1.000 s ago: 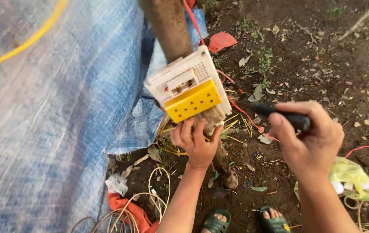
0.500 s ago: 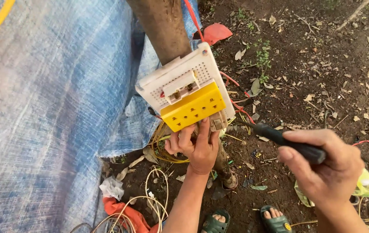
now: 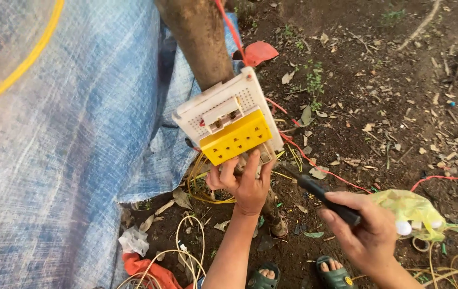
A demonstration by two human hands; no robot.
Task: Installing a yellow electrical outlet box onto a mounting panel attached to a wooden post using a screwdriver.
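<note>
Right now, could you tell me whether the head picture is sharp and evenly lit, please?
Head view: soft, even daylight, no hard shadows; the white board and yellow socket block are sharp; the left hand is clear, the right hand slightly soft; pale glare washes the tarp at top left.

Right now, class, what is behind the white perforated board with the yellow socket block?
Behind the white board stands a brown tree trunk, with a red wire running down it. The left hand props the board's lower edge. How the board is fastened is hidden.
</note>
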